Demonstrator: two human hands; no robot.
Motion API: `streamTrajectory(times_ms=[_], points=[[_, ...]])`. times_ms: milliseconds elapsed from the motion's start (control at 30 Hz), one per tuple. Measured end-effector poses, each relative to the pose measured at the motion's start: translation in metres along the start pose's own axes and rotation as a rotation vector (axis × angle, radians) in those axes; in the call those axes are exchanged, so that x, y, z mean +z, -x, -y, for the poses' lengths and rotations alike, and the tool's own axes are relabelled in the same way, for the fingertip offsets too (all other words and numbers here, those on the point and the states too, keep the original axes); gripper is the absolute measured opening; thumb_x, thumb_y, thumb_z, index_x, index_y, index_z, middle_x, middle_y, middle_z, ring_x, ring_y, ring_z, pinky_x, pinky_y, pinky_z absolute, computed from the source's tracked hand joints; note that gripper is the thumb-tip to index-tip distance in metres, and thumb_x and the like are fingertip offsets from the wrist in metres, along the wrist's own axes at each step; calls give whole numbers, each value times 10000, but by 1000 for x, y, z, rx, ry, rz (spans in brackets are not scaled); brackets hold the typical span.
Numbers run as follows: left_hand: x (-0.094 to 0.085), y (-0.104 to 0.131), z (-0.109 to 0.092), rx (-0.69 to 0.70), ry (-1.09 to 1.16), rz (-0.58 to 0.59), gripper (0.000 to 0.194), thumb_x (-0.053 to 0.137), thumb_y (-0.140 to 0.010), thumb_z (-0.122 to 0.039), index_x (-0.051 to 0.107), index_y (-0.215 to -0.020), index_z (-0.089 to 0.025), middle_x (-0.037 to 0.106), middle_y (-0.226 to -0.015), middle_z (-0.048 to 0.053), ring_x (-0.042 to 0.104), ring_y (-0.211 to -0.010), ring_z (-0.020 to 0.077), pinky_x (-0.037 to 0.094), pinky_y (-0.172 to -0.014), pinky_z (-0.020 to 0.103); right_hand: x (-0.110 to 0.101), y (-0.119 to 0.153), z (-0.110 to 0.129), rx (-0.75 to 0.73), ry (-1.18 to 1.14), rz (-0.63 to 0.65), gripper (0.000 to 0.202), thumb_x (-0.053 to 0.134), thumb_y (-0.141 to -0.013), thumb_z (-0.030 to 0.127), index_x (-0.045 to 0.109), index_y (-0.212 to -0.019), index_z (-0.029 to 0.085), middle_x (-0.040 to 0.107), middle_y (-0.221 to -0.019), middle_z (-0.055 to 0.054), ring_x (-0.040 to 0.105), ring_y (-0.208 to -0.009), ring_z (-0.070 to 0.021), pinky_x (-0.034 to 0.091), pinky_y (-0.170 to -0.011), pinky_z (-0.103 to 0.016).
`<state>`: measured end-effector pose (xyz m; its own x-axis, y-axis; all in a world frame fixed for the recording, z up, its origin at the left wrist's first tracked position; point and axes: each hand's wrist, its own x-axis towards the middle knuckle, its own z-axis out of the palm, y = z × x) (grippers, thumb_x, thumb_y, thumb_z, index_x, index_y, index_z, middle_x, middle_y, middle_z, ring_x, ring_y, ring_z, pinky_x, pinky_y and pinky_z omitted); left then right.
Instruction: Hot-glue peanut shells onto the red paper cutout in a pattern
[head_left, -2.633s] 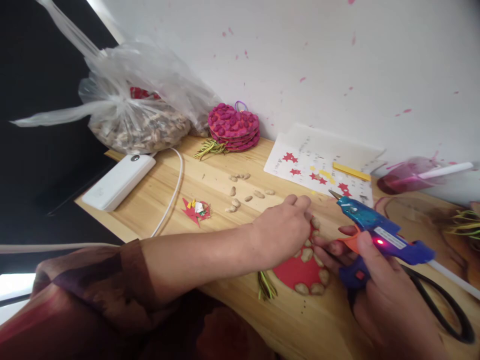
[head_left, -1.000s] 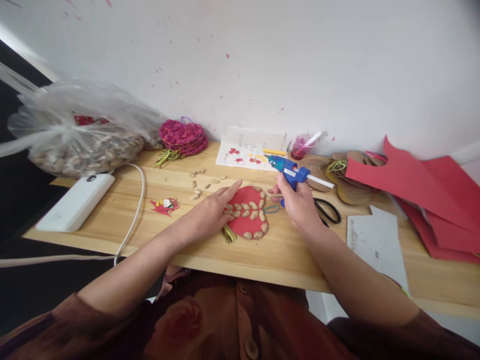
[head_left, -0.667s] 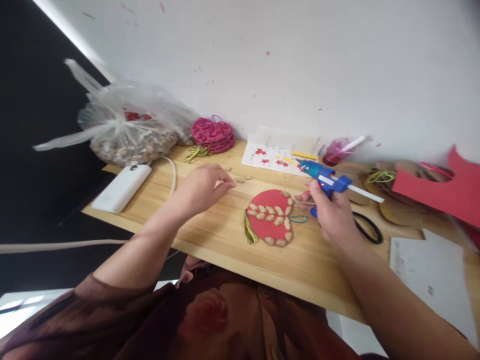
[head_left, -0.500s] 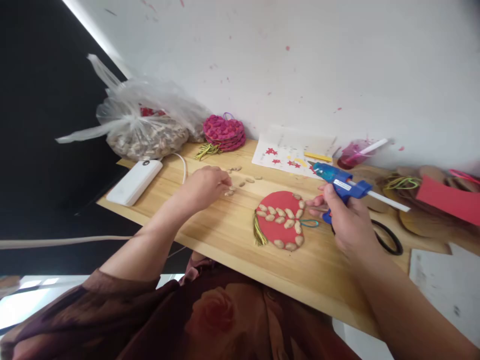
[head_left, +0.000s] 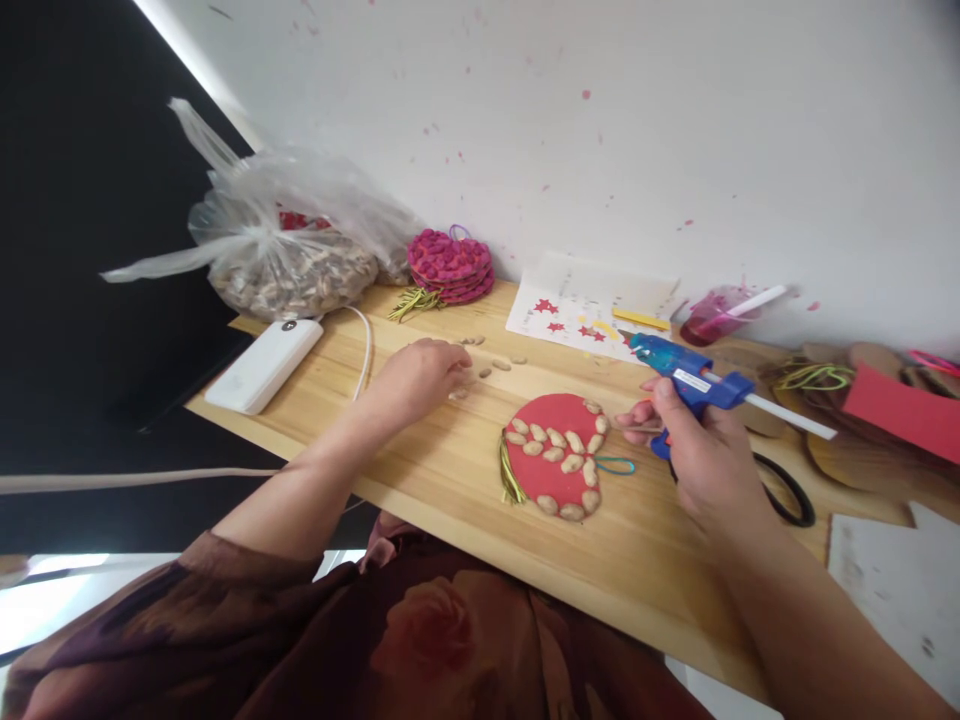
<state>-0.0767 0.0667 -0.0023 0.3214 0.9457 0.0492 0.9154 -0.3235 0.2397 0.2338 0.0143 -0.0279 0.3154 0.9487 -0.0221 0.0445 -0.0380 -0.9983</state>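
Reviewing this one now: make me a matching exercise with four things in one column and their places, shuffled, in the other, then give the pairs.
1. glue gun
2. white device
3. yellow strip
4. red heart cutout

A. on the star-strewn paper
B. flat on the table, between the two hands
C. in front of the plastic bag
D. gripped in the right hand

Pairs: 1-D, 2-C, 3-A, 4-B

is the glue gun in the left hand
No, the right hand is holding the glue gun by its handle.
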Motion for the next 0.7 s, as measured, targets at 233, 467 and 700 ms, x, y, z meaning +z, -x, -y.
streamTrajectory(times_ms=[233,467,700], points=[[-11,-3,-3,-28,-19,-11,281,491,-928,-259,764,-921,-192,770,-980,83,689,-936,229,503,-845,327,-1,5,7,0,-20,-12,404,772,-777,597,700,-930,230,665,-736,18,718,-699,-151,606,-576,-231],[2,-7,-6,24,4,41,207,556,-863,-235,758,-882,-201,751,-898,59,673,-832,204,483,-782,303,1,8,13,4,-36,17,394,778,-770,593,688,-922,240,651,-713,25,698,-616,-154,588,-501,-245],[6,-6,-2,72,-56,39,239,518,-883,-211,757,-894,-208,751,-909,67,675,-839,218,464,-747,315,0,9,16,-18,-55,44,355,758,-812,558,690,-941,235,650,-714,22,705,-655,-144,581,-533,-220]])
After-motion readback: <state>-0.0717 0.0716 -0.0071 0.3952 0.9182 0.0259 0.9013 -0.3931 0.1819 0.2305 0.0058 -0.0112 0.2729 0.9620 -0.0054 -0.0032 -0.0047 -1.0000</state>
